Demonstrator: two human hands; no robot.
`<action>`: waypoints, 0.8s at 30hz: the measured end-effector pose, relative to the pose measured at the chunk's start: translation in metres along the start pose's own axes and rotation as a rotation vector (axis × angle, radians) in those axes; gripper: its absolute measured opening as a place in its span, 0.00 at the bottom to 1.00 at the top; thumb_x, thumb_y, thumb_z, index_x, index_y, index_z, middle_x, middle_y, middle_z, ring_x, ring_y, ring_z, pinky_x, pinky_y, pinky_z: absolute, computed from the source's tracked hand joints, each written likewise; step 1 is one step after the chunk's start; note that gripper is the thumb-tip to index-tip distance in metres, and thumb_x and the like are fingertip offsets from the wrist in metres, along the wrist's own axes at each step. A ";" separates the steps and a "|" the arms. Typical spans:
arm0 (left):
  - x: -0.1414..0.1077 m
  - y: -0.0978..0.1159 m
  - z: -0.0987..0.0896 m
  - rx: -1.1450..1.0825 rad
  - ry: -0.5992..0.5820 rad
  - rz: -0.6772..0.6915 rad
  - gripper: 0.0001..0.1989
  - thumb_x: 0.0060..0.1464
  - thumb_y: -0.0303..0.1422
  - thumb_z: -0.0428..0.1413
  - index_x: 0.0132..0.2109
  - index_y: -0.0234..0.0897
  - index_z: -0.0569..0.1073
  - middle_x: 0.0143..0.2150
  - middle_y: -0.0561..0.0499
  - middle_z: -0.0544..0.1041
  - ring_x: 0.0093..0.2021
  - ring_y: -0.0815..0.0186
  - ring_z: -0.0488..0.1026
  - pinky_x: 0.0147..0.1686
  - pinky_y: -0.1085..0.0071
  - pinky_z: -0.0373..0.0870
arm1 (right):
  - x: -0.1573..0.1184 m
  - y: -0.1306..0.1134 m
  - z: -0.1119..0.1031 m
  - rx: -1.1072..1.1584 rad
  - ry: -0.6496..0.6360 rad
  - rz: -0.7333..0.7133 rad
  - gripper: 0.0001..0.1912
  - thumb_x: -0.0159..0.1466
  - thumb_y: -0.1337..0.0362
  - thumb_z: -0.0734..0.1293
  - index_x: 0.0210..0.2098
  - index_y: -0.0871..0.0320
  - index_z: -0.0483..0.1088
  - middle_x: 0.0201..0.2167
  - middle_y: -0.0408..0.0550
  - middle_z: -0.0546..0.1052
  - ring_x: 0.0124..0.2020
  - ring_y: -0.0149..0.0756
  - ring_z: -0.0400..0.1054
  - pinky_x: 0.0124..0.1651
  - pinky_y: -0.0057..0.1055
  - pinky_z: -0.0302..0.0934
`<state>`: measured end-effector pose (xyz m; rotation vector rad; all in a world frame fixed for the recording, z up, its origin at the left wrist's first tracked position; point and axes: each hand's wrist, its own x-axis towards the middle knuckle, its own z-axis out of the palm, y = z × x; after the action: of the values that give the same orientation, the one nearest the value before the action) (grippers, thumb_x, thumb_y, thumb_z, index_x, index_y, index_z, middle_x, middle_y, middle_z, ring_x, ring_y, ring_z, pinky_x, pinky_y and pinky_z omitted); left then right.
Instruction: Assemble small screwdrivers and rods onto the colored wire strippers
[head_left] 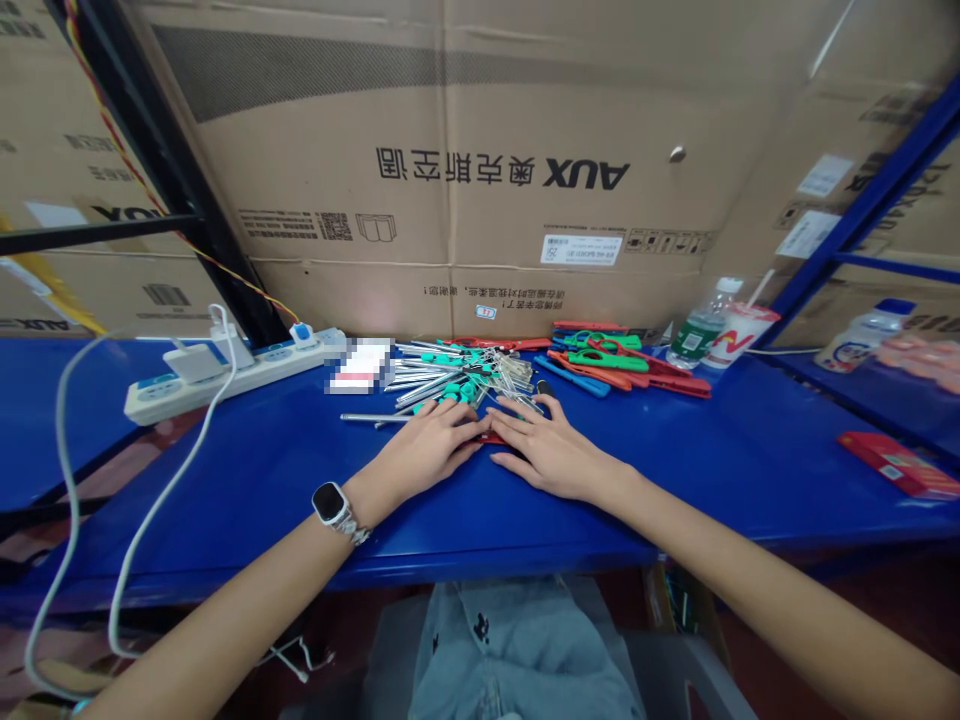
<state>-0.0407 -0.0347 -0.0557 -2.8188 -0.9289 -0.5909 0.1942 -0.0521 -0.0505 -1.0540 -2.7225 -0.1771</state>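
Note:
Both hands meet over a small red piece (491,437) on the blue table, fingertips nearly touching. My left hand (435,445), with a watch on its wrist, rests on the left end of this piece, its fingers bent around a part I see only in bits. My right hand (546,448) lies on the piece from the right, fingers stretched and slightly apart. Right behind the hands is a pile of silver rods with green parts (442,375). Red, green, blue and orange plastic pieces (615,360) are heaped behind my right hand.
A white power strip (247,375) with plugs and cables is on the left of the blue table (300,450). A water bottle (697,330) and a cup with a straw (739,335) stand at the back right. A red packet (896,463) lies far right. Cardboard (487,90) rises behind.

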 end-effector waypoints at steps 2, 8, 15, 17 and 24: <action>0.000 0.001 0.001 -0.001 -0.006 -0.003 0.14 0.70 0.35 0.49 0.54 0.39 0.77 0.50 0.44 0.77 0.49 0.57 0.71 0.48 0.59 0.69 | 0.000 0.000 -0.001 0.002 -0.013 0.008 0.29 0.74 0.52 0.58 0.69 0.62 0.61 0.68 0.60 0.65 0.73 0.50 0.52 0.70 0.61 0.44; 0.001 0.002 0.001 0.013 -0.010 -0.026 0.15 0.71 0.35 0.49 0.54 0.37 0.77 0.47 0.44 0.77 0.48 0.57 0.72 0.47 0.58 0.70 | -0.008 0.003 -0.007 0.018 0.024 0.046 0.30 0.74 0.51 0.58 0.69 0.61 0.61 0.68 0.61 0.64 0.74 0.50 0.50 0.70 0.60 0.45; 0.001 0.000 0.003 -0.085 0.020 -0.107 0.13 0.69 0.37 0.52 0.53 0.36 0.74 0.47 0.43 0.77 0.48 0.56 0.73 0.48 0.56 0.71 | -0.013 0.003 -0.004 0.020 0.014 0.025 0.27 0.75 0.51 0.56 0.68 0.57 0.64 0.66 0.58 0.68 0.73 0.51 0.50 0.69 0.63 0.44; 0.001 0.000 0.002 -0.100 0.036 -0.129 0.14 0.68 0.38 0.54 0.54 0.35 0.72 0.48 0.43 0.77 0.49 0.55 0.73 0.48 0.57 0.71 | -0.013 0.002 -0.003 0.014 0.013 0.030 0.28 0.75 0.50 0.56 0.68 0.57 0.63 0.66 0.58 0.68 0.73 0.51 0.51 0.70 0.63 0.44; 0.006 0.006 0.001 -0.016 -0.020 -0.005 0.13 0.70 0.35 0.50 0.56 0.41 0.75 0.52 0.45 0.76 0.50 0.56 0.72 0.49 0.56 0.69 | -0.013 -0.002 -0.001 0.005 -0.015 0.064 0.32 0.75 0.48 0.54 0.69 0.61 0.60 0.69 0.58 0.63 0.74 0.50 0.47 0.71 0.60 0.42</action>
<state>-0.0325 -0.0356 -0.0538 -2.8426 -0.9395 -0.5751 0.2028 -0.0621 -0.0531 -1.1434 -2.6969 -0.1521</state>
